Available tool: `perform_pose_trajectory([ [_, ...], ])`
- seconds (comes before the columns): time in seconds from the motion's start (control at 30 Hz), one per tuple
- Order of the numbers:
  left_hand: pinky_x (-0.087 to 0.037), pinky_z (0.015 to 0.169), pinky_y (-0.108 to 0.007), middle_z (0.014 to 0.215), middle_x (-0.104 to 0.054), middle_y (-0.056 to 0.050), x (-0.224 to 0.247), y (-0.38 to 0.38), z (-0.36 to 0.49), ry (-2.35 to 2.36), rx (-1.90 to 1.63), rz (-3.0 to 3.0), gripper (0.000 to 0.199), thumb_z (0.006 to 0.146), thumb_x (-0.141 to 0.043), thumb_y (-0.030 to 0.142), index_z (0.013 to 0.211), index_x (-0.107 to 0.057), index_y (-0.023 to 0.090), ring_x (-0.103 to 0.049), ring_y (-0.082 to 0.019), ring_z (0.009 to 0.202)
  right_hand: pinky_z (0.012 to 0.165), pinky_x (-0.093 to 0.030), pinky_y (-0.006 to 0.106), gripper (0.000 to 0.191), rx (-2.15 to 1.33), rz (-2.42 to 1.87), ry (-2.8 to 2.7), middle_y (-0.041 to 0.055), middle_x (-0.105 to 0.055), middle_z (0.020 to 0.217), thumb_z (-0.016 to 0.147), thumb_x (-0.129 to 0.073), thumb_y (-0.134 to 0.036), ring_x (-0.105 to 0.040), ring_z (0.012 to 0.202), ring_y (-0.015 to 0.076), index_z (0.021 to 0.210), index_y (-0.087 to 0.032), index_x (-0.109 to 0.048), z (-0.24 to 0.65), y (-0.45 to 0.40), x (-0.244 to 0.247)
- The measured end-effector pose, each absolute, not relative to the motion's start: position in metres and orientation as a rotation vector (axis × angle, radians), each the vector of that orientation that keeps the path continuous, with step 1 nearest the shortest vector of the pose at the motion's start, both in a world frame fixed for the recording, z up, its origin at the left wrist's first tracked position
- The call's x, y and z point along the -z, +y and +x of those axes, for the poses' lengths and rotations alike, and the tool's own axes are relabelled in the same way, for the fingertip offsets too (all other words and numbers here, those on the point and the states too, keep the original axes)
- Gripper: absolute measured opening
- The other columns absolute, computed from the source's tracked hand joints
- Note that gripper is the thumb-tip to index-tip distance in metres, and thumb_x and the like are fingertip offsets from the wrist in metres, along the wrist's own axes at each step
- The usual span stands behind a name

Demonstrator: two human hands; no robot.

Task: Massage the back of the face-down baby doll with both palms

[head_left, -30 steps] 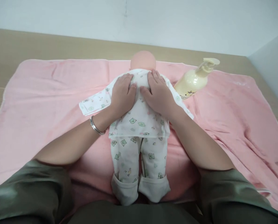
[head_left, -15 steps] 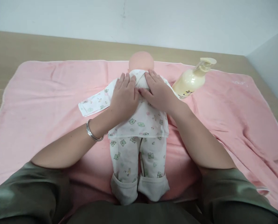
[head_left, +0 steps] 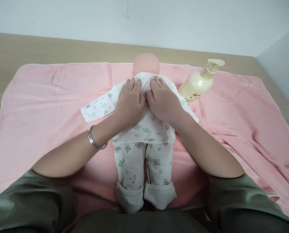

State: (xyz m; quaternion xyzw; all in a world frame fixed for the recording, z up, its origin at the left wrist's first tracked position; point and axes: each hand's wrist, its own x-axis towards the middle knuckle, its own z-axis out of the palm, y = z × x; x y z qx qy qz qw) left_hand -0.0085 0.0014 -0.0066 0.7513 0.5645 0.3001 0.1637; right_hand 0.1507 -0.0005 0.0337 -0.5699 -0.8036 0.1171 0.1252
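A pink towel (head_left: 49, 94) covers the wooden table (head_left: 37, 48), and on it a doll (head_left: 144, 142) in printed clothes lies face down under the left hand (head_left: 130, 103) and right hand (head_left: 164, 103), fingers released and flat on its back, a lotion bottle (head_left: 198, 84) just beside.

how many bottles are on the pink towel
1. The pump bottle lies tilted on the pink towel, just right of the doll and beyond the right hand. None seems hidden.
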Motion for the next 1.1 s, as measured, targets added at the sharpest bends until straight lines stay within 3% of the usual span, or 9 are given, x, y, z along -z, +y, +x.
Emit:
perform_pose_trajectory([
  [0.13, -0.019, 0.138, -0.057, 0.171, -0.04, -0.017, 0.004, -0.004, -0.004, 1.604, -0.886, 2.09, 0.057, 0.103, -0.045, 0.033, 0.157, -0.047, 0.014, -0.026, -0.034, 0.165, 0.139, -0.018, 0.054, 0.071, -0.377, -1.725, -2.284, 0.0208, -0.026, 0.176, 0.107, -0.032, -0.034, -0.017, 0.168, 0.0338, 0.166, 0.005, -0.026, 0.155, 0.018, -0.032],
  [0.23, -0.021, 0.137, -0.056, 0.17, -0.042, -0.018, 0.002, 0.006, -0.006, 1.632, -0.867, 2.053, 0.06, 0.099, -0.046, 0.028, 0.156, -0.049, 0.011, -0.03, -0.035, 0.164, 0.139, -0.02, 0.054, 0.068, -0.301, -1.759, -2.302, 0.0228, -0.029, 0.175, 0.108, -0.033, -0.03, -0.02, 0.167, 0.036, 0.165, 0.006, -0.029, 0.147, 0.005, -0.035],
  [0.43, -0.044, 0.125, -0.055, 0.142, -0.069, -0.017, 0.001, 0.023, -0.013, 1.649, -0.945, 2.074, 0.046, 0.094, -0.044, 0.022, 0.134, -0.067, 0.014, -0.061, -0.035, 0.138, 0.136, -0.027, 0.056, 0.063, -0.06, -1.703, -2.443, 0.0305, -0.035, 0.169, 0.106, -0.038, -0.021, -0.032, 0.162, 0.0426, 0.161, 0.009, -0.035, 0.131, -0.039, -0.041],
  [0.57, -0.031, 0.133, -0.056, 0.158, -0.058, -0.015, 0.006, 0.011, -0.009, 1.652, -0.957, 2.1, 0.049, 0.1, -0.045, 0.027, 0.145, -0.06, 0.016, -0.046, -0.035, 0.154, 0.137, -0.027, 0.052, 0.064, -0.212, -1.662, -2.421, 0.0251, -0.035, 0.171, 0.104, -0.039, -0.02, -0.03, 0.163, 0.0375, 0.162, 0.005, -0.037, 0.139, -0.022, -0.041],
  [0.7, -0.02, 0.137, -0.059, 0.169, -0.043, -0.018, 0.006, -0.013, 0.002, 1.653, -0.9, 2.191, 0.06, 0.098, -0.048, 0.027, 0.156, -0.049, 0.011, -0.029, -0.037, 0.164, 0.138, -0.025, 0.045, 0.062, -0.324, -1.704, -2.285, 0.0221, -0.039, 0.17, 0.103, -0.034, -0.016, -0.032, 0.164, 0.0311, 0.161, 0.006, -0.038, 0.152, 0.011, -0.037],
  [0.83, -0.019, 0.138, -0.057, 0.171, -0.041, -0.018, 0.001, -0.013, 0.004, 1.645, -0.889, 2.142, 0.064, 0.094, -0.052, 0.025, 0.156, -0.049, 0.011, -0.027, -0.037, 0.164, 0.138, -0.026, 0.049, 0.061, -0.23, -1.728, -2.343, 0.0262, -0.039, 0.169, 0.105, -0.034, -0.017, -0.033, 0.162, 0.0345, 0.16, 0.009, -0.037, 0.151, 0.008, -0.037],
  [0.97, -0.035, 0.133, -0.055, 0.156, -0.061, -0.013, -0.002, 0.011, -0.008, 1.599, -0.964, 2.006, 0.05, 0.091, -0.051, 0.021, 0.139, -0.065, 0.017, -0.048, -0.035, 0.152, 0.134, -0.032, 0.056, 0.061, -0.049, -1.723, -2.458, 0.0333, -0.038, 0.166, 0.108, -0.041, -0.02, -0.036, 0.16, 0.0425, 0.16, 0.011, -0.036, 0.14, -0.022, -0.039],
  [1.03, -0.044, 0.127, -0.051, 0.143, -0.07, -0.01, 0.0, 0.02, -0.013, 1.569, -1.025, 1.957, 0.044, 0.09, -0.048, 0.017, 0.127, -0.071, 0.019, -0.06, -0.032, 0.141, 0.133, -0.033, 0.058, 0.06, 0.021, -1.707, -2.49, 0.0339, -0.037, 0.166, 0.108, -0.041, -0.018, -0.036, 0.159, 0.0444, 0.16, 0.009, -0.037, 0.135, -0.036, -0.04],
  [1.1, -0.046, 0.125, -0.049, 0.139, -0.072, -0.01, 0.006, 0.025, -0.015, 1.573, -1.085, 1.92, 0.043, 0.09, -0.048, 0.016, 0.125, -0.072, 0.019, -0.063, -0.031, 0.137, 0.133, -0.033, 0.058, 0.059, 0.03, -1.662, -2.543, 0.0322, -0.038, 0.167, 0.107, -0.042, -0.015, -0.037, 0.159, 0.0434, 0.161, 0.007, -0.038, 0.135, -0.046, -0.044],
])
